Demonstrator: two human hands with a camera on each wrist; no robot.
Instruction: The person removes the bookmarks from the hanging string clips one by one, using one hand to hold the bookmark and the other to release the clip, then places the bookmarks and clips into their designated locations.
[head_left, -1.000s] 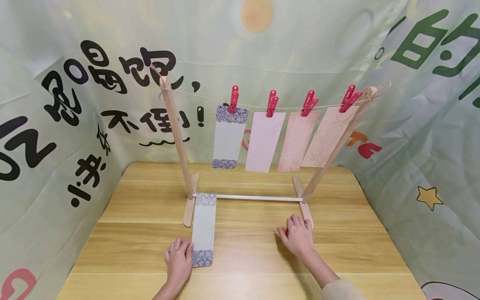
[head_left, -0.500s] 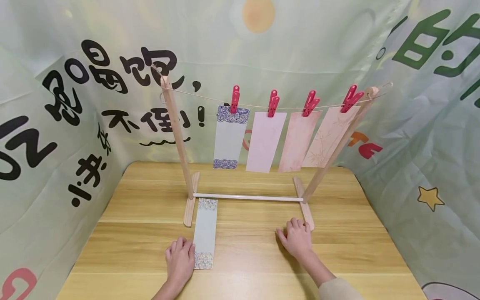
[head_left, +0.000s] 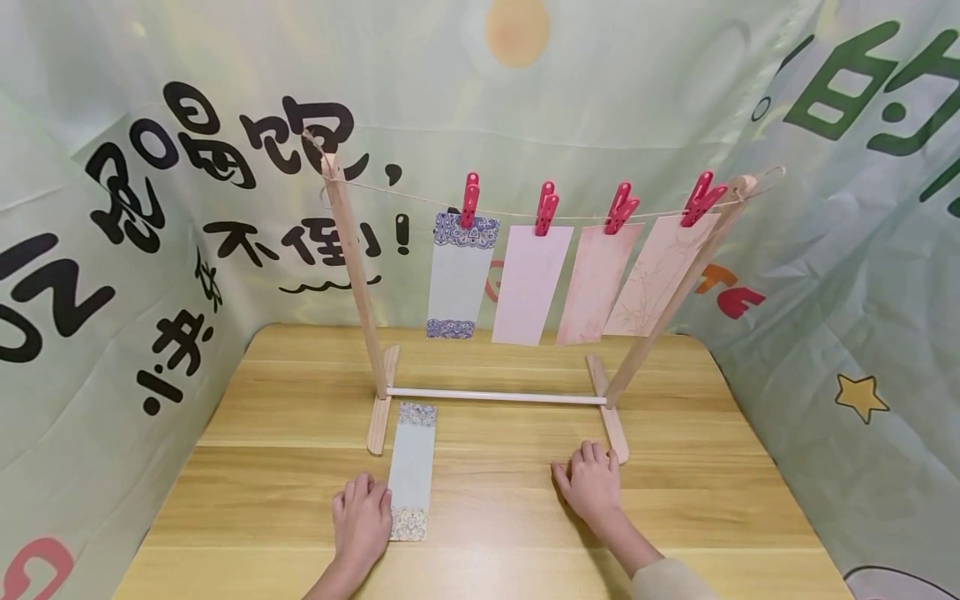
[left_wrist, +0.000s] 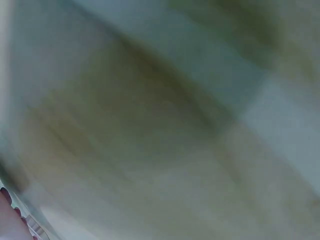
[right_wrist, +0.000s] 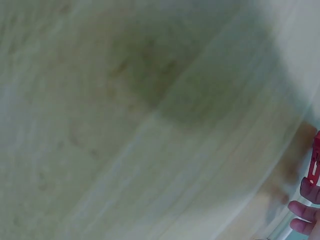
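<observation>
A long pale blue bookmark (head_left: 412, 469) with patterned ends lies near the stand's left foot. My left hand (head_left: 362, 515) is at its lower left edge, with the thumb side on that edge and the fingers bent; the grip is partly hidden. In the left wrist view only fingers (left_wrist: 12, 222) show in the corner. My right hand (head_left: 592, 482) is low over the wood by the stand's right foot. A red clothespin (right_wrist: 314, 160) is held at its fingertips in the right wrist view; in the head view the hand hides it.
A wooden stand with a white crossbar (head_left: 495, 397) and two posts, including a left post (head_left: 352, 275), carries a string. Several cards, such as the lilac card (head_left: 531, 285), hang from it by red clothespins (head_left: 546, 208). A printed cloth (head_left: 600, 92) surrounds the wooden table (head_left: 495, 500).
The bookmark has come down and slightly toward me, off the crossbar it overlapped before. My left hand has shifted slightly right, my right hand slightly nearer me. The hanging cards stay put.
</observation>
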